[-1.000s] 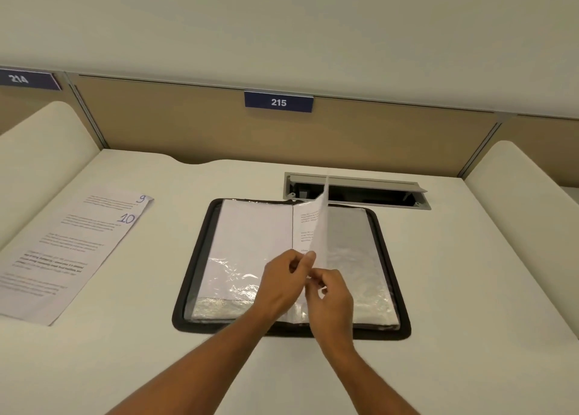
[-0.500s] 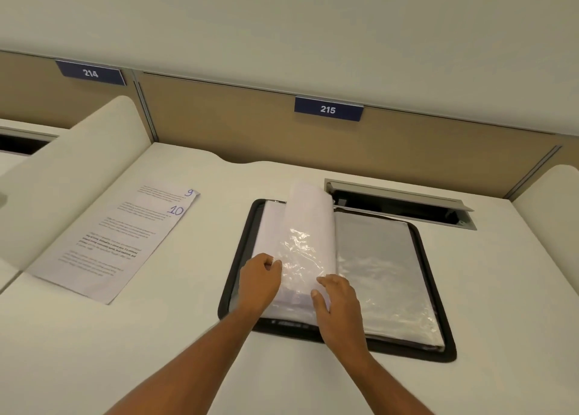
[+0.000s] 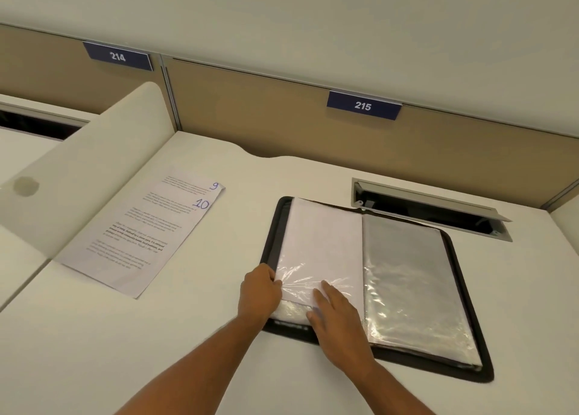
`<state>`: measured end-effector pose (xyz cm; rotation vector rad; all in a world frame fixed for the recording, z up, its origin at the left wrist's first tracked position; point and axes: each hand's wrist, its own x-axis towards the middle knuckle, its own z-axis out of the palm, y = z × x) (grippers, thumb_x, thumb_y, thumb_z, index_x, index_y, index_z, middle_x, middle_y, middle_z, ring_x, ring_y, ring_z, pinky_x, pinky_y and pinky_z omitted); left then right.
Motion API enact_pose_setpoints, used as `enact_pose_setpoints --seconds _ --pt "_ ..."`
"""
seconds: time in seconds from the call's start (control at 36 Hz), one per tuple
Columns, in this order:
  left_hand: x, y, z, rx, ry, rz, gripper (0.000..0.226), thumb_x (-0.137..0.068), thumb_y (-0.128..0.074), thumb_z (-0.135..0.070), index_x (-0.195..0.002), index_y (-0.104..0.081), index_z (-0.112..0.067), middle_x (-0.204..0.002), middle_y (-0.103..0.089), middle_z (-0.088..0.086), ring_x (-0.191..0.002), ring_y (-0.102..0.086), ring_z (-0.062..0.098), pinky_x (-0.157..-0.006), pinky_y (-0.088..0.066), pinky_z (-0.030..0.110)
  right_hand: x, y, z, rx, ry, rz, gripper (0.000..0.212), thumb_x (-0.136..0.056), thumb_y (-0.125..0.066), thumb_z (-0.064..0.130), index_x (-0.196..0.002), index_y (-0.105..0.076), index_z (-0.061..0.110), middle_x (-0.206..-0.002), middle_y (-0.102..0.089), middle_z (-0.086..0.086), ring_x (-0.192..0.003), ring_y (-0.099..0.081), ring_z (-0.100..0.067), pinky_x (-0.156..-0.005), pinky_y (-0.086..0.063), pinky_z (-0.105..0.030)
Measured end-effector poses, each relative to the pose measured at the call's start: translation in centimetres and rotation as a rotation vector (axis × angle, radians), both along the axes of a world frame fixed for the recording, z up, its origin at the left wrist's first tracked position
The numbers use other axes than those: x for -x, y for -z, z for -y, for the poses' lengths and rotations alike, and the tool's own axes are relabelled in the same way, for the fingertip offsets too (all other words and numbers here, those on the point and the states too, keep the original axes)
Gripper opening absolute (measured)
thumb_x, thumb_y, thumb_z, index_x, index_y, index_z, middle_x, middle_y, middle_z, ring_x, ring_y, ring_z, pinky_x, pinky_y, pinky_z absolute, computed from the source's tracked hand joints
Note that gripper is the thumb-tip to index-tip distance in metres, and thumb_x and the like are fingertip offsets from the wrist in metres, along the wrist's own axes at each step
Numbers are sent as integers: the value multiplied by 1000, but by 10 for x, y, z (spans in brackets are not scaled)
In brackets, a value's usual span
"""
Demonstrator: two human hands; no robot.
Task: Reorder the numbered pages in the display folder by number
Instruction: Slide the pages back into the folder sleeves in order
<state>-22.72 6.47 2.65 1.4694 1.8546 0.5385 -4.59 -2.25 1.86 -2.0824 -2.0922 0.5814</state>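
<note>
Black display folder [image 3: 463, 292] lies open — blank sleeve left, grey right — pages 9, 10 [image 3: 141, 226] loose beside it

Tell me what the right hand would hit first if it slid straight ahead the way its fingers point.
The right hand points up-left along the left sleeve; likely nothing until the folder's far rim.
</note>
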Motion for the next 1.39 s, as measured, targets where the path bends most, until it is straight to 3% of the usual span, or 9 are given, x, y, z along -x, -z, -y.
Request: enact_pose_setpoints --seconds 0.11,0.36,0.61,0.97,1.08,1.17,1.22,1.31,1.39 --pt "11 5 -5 -23 48 -40 12 -93 -65 -18 -83 -58 -20 -78 -62 -7 -71 -59 9 -62 -45 18 13 5 -10 -17 -48 11 61 -106 -23 54 -158 -34 25 -169 -17 8 -156 -14 -15 -124 -11 -31" --pt "54 10 -49 -50 39 -72 9 -99 -62 -25 -94 -55 -23 -81 -55 -14 -71 -55 4 -59 -35 8 73 -1 -71 -86 -19 74 44 -107 -46 40 -143 -55 18 -153 -50 -1 -141 -46 -21 -117 -34 -33" --pt "133 5 -135 -153 -44 -179 14 -94 -63 -26 -104 -65 -17 -105 -66 -2 -98 -62 19 -84 -48 30 130 -20 -162 -59 -48 33 41 -106 -49 38 -141 -54 18 -143 -53 0 -129 -51 -21 -109 -42 -35" --pt "232 -3 -272 -255 -30 -317 29 -97 -61 -14 -125 -62 -10 -128 -58 8 -123 -51 27 -100 -45 41 179 -37 -288 240 123 -234 46 -102 -58 35 -142 -53 13 -142 -57 -5 -126 -56 -24 -99 -45 -31" --pt "250 -2 -302 -228 -5 -360 39 -97 -58 -13 -136 -55 -9 -135 -54 11 -127 -49 29 -103 -45 43 192 -37 -321 276 240 -379 44 -97 -64 31 -134 -58 10 -134 -61 -6 -118 -63 -26 -101 -51 -39" --pt "256 -1 -321 -211 1 -381 48 -98 -58 -12 -144 -48 -8 -146 -48 11 -135 -43 30 -109 -39 45 201 -29 -344 289 350 -487 29 -90 -69 28 -114 -62 13 -114 -70 -7 -102 -71 -25 -91 -58 -41" --pt "258 0 -332 -198 3 -401 50 -98 -57 -11 -146 -45 -7 -150 -45 12 -138 -40 32 -110 -36 47 208 -27 -355 286 419 -569 13 -89 -68 19 -87 -55 17 -90 -70 -7 -77 -71 -20 -70 -58 -37" --pt "263 3 -348 -153 -12 -425 48 -96 -57 -11 -142 -45 -5 -146 -46 13 -137 -39 34 -108 -37 49 217 -27 -366 296 515 -637 30 -91 -66 9 -72 -45 18 -73 -65 -7 -48 -57 -11 -45 -40 -19" --pt "267 7 -360 -88 -33 -420 50 -94 -55 -10 -142 -43 -4 -143 -47 13 -135 -39 36 -106 -38 52 225 -24 -375 291 578 -672 39 -85 -65 1 -63 -39 18 -64 -59 -6 -42 -48 -14 -40 -29 -16"
